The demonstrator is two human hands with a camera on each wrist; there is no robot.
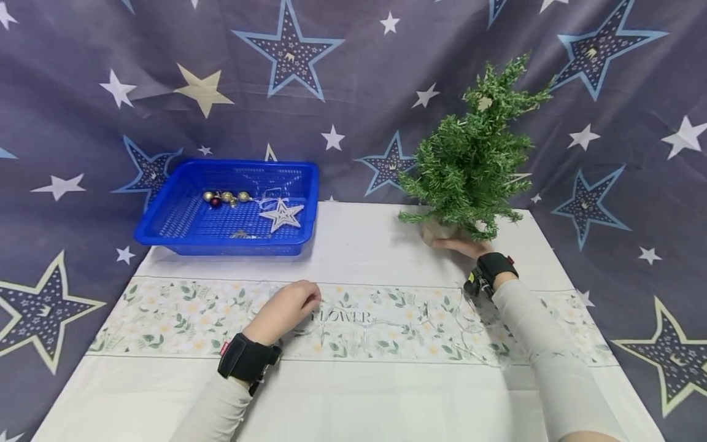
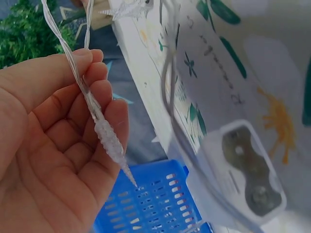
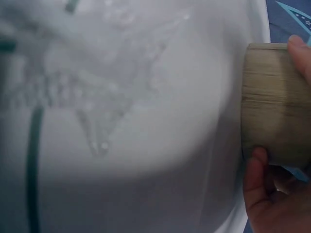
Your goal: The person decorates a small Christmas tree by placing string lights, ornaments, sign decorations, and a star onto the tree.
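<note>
My left hand (image 1: 284, 312) hovers over the flowered band of the tablecloth. In the left wrist view its thumb and fingertips pinch the clear wire of a string of lights, and a clear icicle-shaped light (image 2: 111, 138) dangles across the fingers. The string's white battery box (image 2: 248, 170) hangs close to that hand. More of the clear string stretches over the cloth towards the right arm. My right hand (image 1: 469, 247) grips the round wooden base (image 3: 274, 102) of a small green artificial Christmas tree (image 1: 469, 153) at the back right; thumb and fingers sit on opposite sides of it.
A blue plastic basket (image 1: 232, 250) stands at the back left. It holds a white star ornament (image 1: 282, 216), several small gold baubles (image 1: 227, 197) and a dark red one (image 1: 215, 202). Behind the table hangs a star-patterned curtain (image 1: 353, 80).
</note>
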